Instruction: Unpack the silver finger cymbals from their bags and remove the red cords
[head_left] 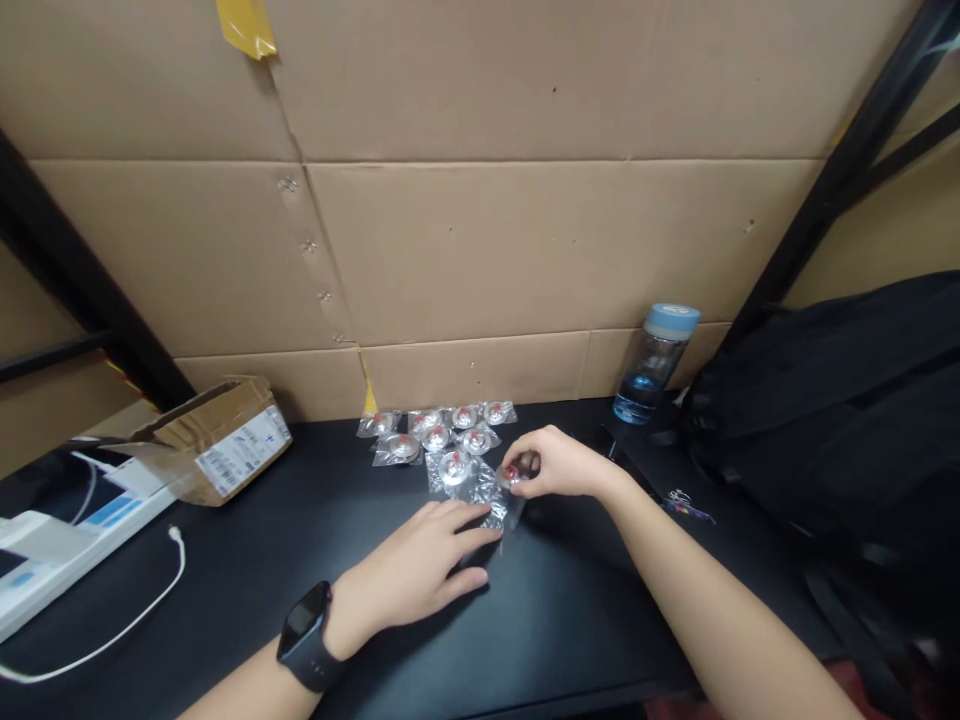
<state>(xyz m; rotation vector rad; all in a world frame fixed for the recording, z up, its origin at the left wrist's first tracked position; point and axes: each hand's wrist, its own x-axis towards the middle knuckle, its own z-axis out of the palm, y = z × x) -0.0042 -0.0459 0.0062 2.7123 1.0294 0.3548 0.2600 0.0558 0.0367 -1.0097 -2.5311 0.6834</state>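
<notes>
Left hand (420, 562) held palm down beyond the black watch (304, 612), fingers spread, thumb extended, left forearm (251, 685) stretched behind the watch, right hand (553, 464) placed well to the watch's right and farther forward, thumb and fingers bent into a pinch, right forearm (712, 590) bared

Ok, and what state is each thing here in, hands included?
Right hand: pinching a round silver disc
Left hand: spread, at crinkled clear plastic
Other round silver discs: bagged in clear plastic
Brown cardboard box: open
Clear blue-lidded bottle: closed, partly filled
White cable: one end loose
Black wristwatch: worn, screen dark
</notes>
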